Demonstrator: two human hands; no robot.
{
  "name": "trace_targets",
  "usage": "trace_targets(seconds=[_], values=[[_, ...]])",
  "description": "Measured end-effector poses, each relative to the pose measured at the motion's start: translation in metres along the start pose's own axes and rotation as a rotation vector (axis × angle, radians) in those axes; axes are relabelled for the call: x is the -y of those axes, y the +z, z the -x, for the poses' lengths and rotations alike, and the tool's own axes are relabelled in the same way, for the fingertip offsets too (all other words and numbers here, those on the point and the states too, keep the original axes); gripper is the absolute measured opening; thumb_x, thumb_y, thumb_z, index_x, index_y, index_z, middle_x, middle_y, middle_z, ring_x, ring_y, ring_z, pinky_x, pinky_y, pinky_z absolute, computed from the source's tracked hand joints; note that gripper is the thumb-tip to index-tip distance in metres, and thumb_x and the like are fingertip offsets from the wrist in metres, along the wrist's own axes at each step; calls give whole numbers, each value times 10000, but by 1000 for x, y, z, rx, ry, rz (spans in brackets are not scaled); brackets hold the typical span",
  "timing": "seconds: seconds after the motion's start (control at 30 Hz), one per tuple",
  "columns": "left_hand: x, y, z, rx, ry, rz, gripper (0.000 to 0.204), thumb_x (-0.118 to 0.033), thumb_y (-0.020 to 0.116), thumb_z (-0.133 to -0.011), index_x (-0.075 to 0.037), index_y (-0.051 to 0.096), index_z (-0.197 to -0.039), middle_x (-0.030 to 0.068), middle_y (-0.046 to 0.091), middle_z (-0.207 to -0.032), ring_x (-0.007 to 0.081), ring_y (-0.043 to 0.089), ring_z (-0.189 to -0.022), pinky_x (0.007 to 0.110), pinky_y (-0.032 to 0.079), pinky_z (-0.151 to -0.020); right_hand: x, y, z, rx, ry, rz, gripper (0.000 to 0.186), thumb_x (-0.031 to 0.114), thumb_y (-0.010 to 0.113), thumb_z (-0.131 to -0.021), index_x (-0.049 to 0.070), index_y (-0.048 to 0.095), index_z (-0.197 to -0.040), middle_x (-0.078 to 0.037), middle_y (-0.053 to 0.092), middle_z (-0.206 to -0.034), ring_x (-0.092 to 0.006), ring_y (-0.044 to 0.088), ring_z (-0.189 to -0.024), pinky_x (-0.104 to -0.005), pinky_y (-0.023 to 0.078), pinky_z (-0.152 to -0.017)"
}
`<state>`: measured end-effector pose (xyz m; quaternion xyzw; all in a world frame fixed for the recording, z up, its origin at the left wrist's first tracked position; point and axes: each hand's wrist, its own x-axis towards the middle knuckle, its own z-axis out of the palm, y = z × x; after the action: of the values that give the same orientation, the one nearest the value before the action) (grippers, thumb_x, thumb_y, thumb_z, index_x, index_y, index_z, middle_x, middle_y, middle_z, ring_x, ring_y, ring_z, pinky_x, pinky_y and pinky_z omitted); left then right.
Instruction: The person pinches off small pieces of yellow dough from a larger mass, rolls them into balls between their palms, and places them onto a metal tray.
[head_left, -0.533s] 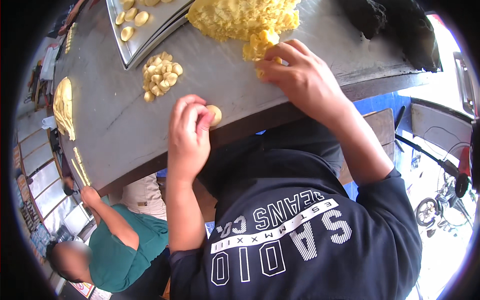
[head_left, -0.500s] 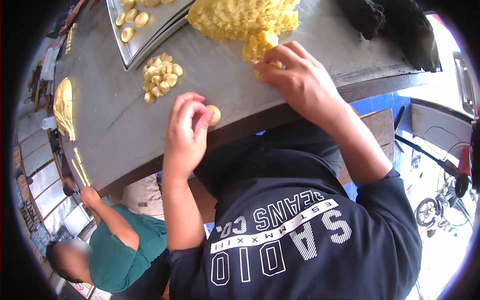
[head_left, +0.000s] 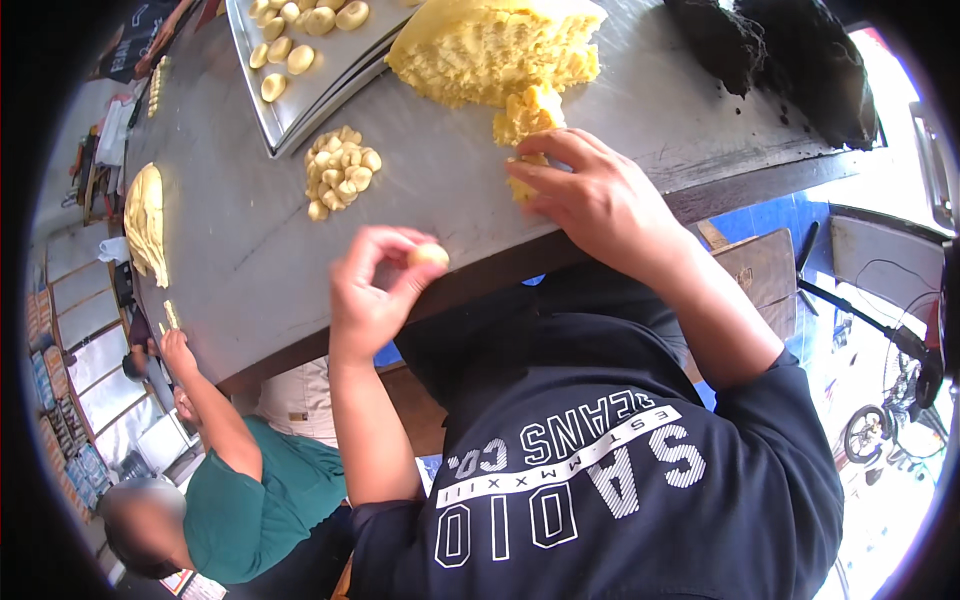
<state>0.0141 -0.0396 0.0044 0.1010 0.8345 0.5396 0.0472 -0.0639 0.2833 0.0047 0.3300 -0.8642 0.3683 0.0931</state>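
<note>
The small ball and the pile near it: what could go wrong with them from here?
The small ball, held in the left hand near the edge of the table, might slip and fall. The pieces in the pile touch one another, so they may stick together.

The dough ball (head_left: pixel 428 257) is pale yellow. The pile of little dough pieces (head_left: pixel 342 172) is creamy yellow, and so are the round dough balls (head_left: pixel 300 59) on the silver tray (head_left: pixel 325 75). The crumbly mound (head_left: pixel 490 55) is brighter yellow. The tabletop (head_left: pixel 240 220) is grey. The plastic bag (head_left: pixel 810 75) is black. The black T-shirt (head_left: pixel 640 555) has white letters, some stripy, and a white band. The co-worker's shirt (head_left: pixel 270 510) is green, the trousers (head_left: pixel 300 400) beige.
</note>
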Motion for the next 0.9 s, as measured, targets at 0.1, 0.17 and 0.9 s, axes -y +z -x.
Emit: trace_targets(seconds=[0.1,0.17,0.9], values=[[-25,10,-46,-586,70,724,432,-84,847,-1070,1,616,-1424,225,798,-1370,272,811,-1151,400,681,-1000,11,9,-12,140,-6,21,202,95,771,-938,64,823,-1130,-92,770,-1278,-334,728,-1238,-443,640,-1028],[-15,-20,-55,-751,5,974,461,-129,799,-1110,3,586,-1498,250,776,-1423,298,816,-1165,423,699,-964,22,21,-32,171,-65,34,176,55,718,-915,54,811,-1064,-101,778,-1252,-335,723,-1244,-444,643,-1012],[21,-18,8,-619,-182,184,214,-83,764,-1118,-55,852,-1310,171,818,-1280,230,788,-1032,339,631,-942,-6,-19,-16,-5,98,35,213,230,843,-974,94,707,-1066,-110,703,-1042,-337,725,-1065,-478,624,-942]])
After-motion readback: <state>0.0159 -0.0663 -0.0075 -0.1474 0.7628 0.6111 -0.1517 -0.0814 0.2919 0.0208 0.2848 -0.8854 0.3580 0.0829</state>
